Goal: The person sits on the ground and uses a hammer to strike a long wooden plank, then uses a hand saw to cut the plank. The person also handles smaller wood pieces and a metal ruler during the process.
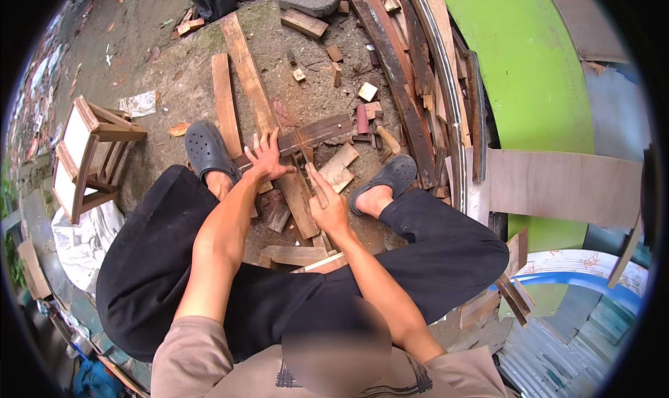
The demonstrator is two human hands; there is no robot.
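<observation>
My left hand (265, 162) presses down with its fingers spread over a long wooden plank (247, 71), where a darker board (320, 133) crosses it. Beside it, my right hand (329, 206) is closed with its forefinger stretched forward. From that hand a thin, brownish, blade-like tool (302, 146), seen nearly edge-on, runs forward across the dark board. Its handle is hidden under the right hand. A pale wood offcut (339, 168) lies just right of the tool.
My feet, in dark clogs (207, 149), flank the planks. A small wooden stool-like frame (94, 154) lies at left. Long timbers (394, 71) are piled at right beside a green panel (523, 64). Several wood blocks and a grey stone slab (310, 0) lie ahead.
</observation>
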